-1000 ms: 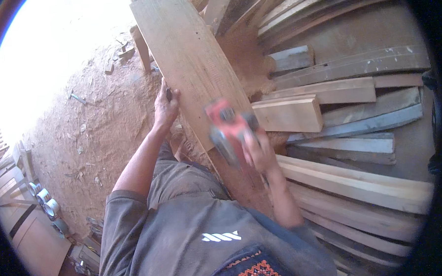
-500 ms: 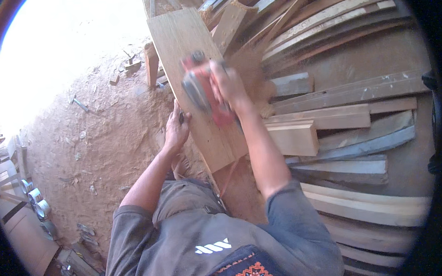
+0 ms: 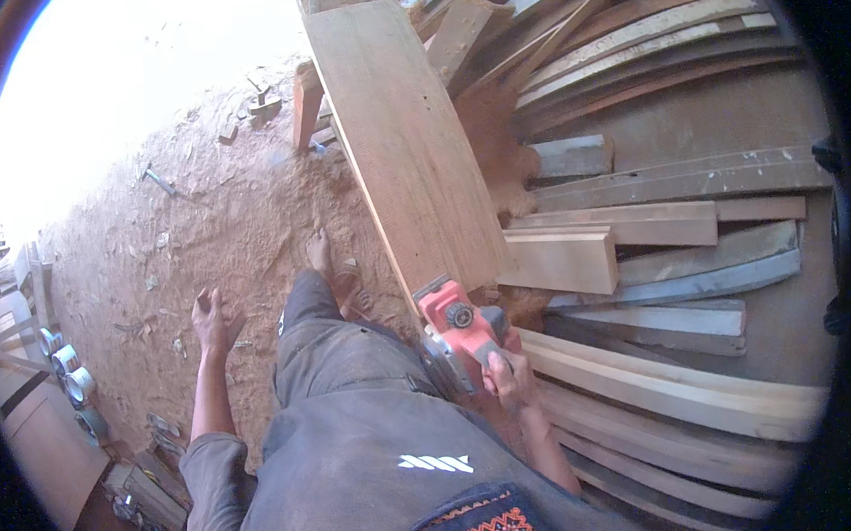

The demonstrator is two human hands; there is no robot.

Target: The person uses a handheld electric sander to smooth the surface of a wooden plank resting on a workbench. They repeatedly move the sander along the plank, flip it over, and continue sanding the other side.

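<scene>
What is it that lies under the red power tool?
The wide board shows its near end at the front of the red power tool, held in the right hand. The tool's body covers what is directly below, so contact cannot be confirmed.

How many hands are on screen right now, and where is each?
2. The left hand is apart from the board, over the floor to its left. The right hand grips the red power planer at the board's near end. Neither is hidden.
</scene>
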